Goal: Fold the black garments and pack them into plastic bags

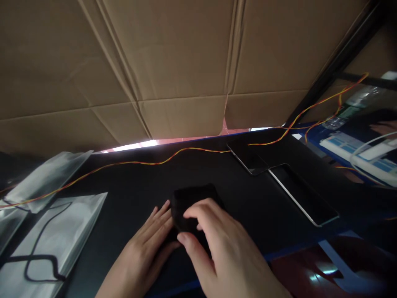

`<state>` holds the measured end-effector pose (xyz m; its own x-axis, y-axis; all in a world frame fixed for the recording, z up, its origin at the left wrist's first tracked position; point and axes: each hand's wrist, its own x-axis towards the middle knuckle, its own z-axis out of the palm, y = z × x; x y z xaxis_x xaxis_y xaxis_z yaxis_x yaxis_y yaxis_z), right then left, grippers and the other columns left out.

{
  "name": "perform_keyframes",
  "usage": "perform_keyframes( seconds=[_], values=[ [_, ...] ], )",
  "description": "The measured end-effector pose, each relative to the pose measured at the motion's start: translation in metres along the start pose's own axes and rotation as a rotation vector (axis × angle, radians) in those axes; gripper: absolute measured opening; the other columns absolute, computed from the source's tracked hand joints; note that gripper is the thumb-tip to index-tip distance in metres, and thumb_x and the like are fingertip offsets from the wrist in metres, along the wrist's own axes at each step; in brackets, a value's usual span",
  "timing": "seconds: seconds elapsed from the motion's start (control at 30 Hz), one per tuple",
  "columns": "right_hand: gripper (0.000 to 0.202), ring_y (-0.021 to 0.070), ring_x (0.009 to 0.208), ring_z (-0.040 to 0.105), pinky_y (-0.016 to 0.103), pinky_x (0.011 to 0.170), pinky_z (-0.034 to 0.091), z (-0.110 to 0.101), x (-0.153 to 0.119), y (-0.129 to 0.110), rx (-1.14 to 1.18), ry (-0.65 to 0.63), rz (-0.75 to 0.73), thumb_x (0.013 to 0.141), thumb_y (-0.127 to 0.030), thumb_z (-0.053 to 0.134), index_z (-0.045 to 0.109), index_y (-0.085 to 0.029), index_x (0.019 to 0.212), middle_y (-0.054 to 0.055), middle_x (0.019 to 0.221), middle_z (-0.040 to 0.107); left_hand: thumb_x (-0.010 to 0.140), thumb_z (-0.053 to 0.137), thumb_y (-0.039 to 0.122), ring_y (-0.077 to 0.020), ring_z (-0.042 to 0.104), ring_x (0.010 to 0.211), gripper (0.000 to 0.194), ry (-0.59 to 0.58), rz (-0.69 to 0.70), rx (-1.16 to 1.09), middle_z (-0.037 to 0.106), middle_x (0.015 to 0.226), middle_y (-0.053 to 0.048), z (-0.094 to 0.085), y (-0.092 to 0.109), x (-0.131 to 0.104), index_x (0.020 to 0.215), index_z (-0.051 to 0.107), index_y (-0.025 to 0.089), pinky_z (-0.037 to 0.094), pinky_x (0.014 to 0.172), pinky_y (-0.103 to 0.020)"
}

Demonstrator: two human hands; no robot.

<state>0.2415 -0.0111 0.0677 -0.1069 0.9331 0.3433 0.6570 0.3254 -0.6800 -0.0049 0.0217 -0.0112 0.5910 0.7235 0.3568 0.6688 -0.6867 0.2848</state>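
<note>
A dark, soft-looking black folded piece (195, 193), perhaps cloth or a pouch, lies on the black tabletop in front of me. It is hard to make out against the dark surface. My left hand (145, 244) is laid flat along its left edge, fingers stretched out and touching it or just beside it. Over its near right part is my right hand (220, 240), with thumb and forefinger apart and curved. The other right fingers are mostly hidden behind the hand, and no grip on the black piece shows.
Two phones (302, 194) (246, 157) lie to the right. A twisted red-yellow wire (149, 163) crosses the back of the table (133, 182). Clear plastic bags (77, 211) with a black cord are at left. Cardboard (180, 62) stands behind; a bottle (350, 107) lies far right.
</note>
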Motion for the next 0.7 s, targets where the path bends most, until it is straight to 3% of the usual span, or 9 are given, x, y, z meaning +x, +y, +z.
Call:
perform_keyframes(
  seconds=[0.07, 0.13, 0.2, 0.3, 0.37, 0.43, 0.53, 0.6, 0.7],
  values=[
    [0.023, 0.0171, 0.092, 0.079, 0.028, 0.08, 0.066, -0.002, -0.002, 0.006, 0.207, -0.076, 0.031, 0.108, -0.018, 0.054, 0.068, -0.031, 0.12, -0.001, 0.112, 0.078, 0.111, 0.058, 0.035, -0.0311, 0.063, 0.149, 0.056, 0.093, -0.133, -0.031, 0.064, 0.164, -0.007, -0.006, 0.005, -0.005, 0.165, 0.045, 0.035, 0.054, 0.123, -0.057],
    [0.03, 0.0154, 0.101, 0.08, 0.026, 0.087, 0.067, -0.01, -0.002, 0.021, 0.276, -0.009, 0.05, 0.111, -0.015, 0.048, 0.069, -0.032, 0.123, 0.0, 0.118, 0.078, 0.11, 0.058, 0.03, -0.0294, 0.063, 0.15, 0.046, 0.234, -0.314, -0.099, 0.063, 0.162, -0.008, -0.014, 0.017, -0.007, 0.156, 0.052, 0.033, 0.055, 0.124, -0.054],
    [0.031, 0.0172, 0.117, 0.078, 0.03, 0.099, 0.067, -0.016, 0.0, 0.036, 0.194, 0.066, 0.023, 0.112, -0.016, 0.047, 0.07, -0.031, 0.126, 0.002, 0.13, 0.078, 0.109, 0.057, 0.028, -0.0271, 0.059, 0.153, 0.039, 0.333, -0.387, -0.132, 0.06, 0.163, -0.006, -0.019, 0.033, -0.002, 0.148, 0.056, 0.033, 0.054, 0.126, -0.05],
    [0.041, 0.0234, 0.149, 0.062, 0.044, 0.123, 0.056, -0.007, 0.001, 0.048, -0.023, -0.016, -0.113, 0.112, -0.013, 0.048, 0.065, -0.024, 0.148, 0.008, 0.157, 0.068, 0.11, 0.052, 0.026, -0.0294, 0.047, 0.163, 0.052, 0.229, -0.199, 0.005, 0.049, 0.174, -0.009, -0.013, 0.054, 0.018, 0.162, 0.048, 0.027, 0.046, 0.131, -0.054],
    [0.059, 0.0259, 0.162, 0.047, 0.051, 0.131, 0.047, 0.009, -0.002, 0.05, -0.123, -0.143, -0.214, 0.107, -0.005, 0.046, 0.051, -0.016, 0.164, 0.011, 0.17, 0.056, 0.112, 0.047, 0.026, -0.0346, 0.039, 0.167, 0.066, 0.123, -0.084, 0.153, 0.042, 0.179, -0.015, 0.0, 0.059, 0.031, 0.175, 0.028, 0.018, 0.047, 0.129, -0.061],
    [0.07, 0.0269, 0.166, 0.039, 0.055, 0.133, 0.043, 0.025, -0.006, 0.051, -0.19, -0.228, -0.252, 0.102, 0.002, 0.043, 0.04, -0.01, 0.171, 0.013, 0.175, 0.048, 0.113, 0.044, 0.028, -0.0393, 0.043, 0.163, 0.074, 0.076, -0.042, 0.258, 0.045, 0.176, -0.02, 0.016, 0.058, 0.037, 0.178, 0.013, 0.013, 0.054, 0.12, -0.067],
    [0.074, 0.027, 0.167, 0.035, 0.057, 0.134, 0.039, 0.035, -0.012, 0.052, -0.225, -0.259, -0.232, 0.1, 0.004, 0.042, 0.038, -0.012, 0.172, 0.012, 0.176, 0.045, 0.114, 0.044, 0.03, -0.042, 0.054, 0.155, 0.075, 0.053, -0.013, 0.295, 0.052, 0.17, -0.021, 0.032, 0.052, 0.035, 0.179, 0.011, 0.014, 0.061, 0.109, -0.071],
    [0.073, 0.0267, 0.167, 0.036, 0.056, 0.134, 0.039, 0.031, -0.014, 0.053, -0.177, -0.274, -0.223, 0.102, 0.001, 0.044, 0.038, -0.014, 0.173, 0.01, 0.176, 0.044, 0.113, 0.044, 0.031, -0.0414, 0.054, 0.155, 0.075, 0.041, 0.008, 0.306, 0.051, 0.17, -0.021, 0.032, 0.049, 0.031, 0.179, 0.012, 0.013, 0.061, 0.109, -0.069],
    [0.061, 0.0246, 0.164, 0.042, 0.051, 0.132, 0.044, 0.013, -0.017, 0.056, -0.027, -0.232, -0.151, 0.111, -0.012, 0.046, 0.043, -0.019, 0.171, 0.008, 0.175, 0.048, 0.113, 0.043, 0.032, -0.0364, 0.05, 0.159, 0.073, 0.014, 0.009, 0.27, 0.048, 0.174, -0.018, 0.014, 0.038, 0.02, 0.179, 0.015, 0.015, 0.059, 0.116, -0.062]
  ],
)
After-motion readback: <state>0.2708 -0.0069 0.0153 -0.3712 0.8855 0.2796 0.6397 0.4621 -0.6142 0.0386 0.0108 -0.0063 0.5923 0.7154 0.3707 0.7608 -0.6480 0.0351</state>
